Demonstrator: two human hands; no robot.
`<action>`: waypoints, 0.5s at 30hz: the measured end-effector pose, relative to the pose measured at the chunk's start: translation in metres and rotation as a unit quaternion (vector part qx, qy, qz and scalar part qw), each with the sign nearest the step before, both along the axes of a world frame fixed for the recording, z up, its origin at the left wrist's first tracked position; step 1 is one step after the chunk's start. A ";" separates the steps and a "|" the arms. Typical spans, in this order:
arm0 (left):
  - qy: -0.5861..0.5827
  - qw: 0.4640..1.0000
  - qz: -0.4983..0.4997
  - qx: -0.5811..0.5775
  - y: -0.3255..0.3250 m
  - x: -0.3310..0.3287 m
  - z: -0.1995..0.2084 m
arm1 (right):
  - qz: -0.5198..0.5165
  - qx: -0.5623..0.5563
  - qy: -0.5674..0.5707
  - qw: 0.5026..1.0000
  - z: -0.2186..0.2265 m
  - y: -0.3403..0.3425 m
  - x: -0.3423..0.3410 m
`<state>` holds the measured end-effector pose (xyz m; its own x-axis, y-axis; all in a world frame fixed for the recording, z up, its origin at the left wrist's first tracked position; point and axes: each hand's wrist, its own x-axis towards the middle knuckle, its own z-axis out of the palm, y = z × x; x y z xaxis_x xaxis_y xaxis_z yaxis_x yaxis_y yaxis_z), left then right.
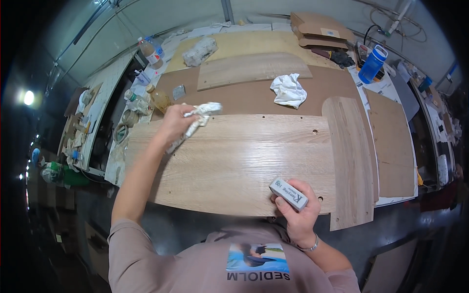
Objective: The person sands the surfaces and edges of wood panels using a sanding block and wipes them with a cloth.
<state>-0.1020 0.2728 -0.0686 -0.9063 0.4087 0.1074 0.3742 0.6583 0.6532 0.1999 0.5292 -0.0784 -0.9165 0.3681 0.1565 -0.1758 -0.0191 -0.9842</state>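
Observation:
My left hand is closed around a crumpled white cloth at the far left edge of a light wood-grain panel. Part of the cloth hangs below my fingers toward the panel. In my right hand is a small grey sanding block with dark print, gripped over the panel's near right corner. Small drilled holes dot the panel's edges, with larger round ones at its right end. A second wood-grain board, rounded at its far end, lies alongside on the right.
Beyond the panel lie a crumpled white paper, another curved board and a wrapped bundle. Bottles and jars crowd the left side. A blue water bottle and a cardboard box stand at the back right.

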 end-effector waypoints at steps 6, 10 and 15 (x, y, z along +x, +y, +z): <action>-0.042 0.998 0.002 -0.038 -0.018 -0.011 0.015 | -0.028 -0.001 0.002 1.000 0.000 -0.004 -0.002; 0.070 0.992 -0.104 0.009 0.045 0.006 0.001 | -0.032 0.031 0.002 0.999 -0.004 -0.009 -0.003; -0.011 0.992 -0.124 -0.035 0.053 -0.001 0.010 | -0.053 0.041 -0.001 0.998 -0.009 -0.004 0.000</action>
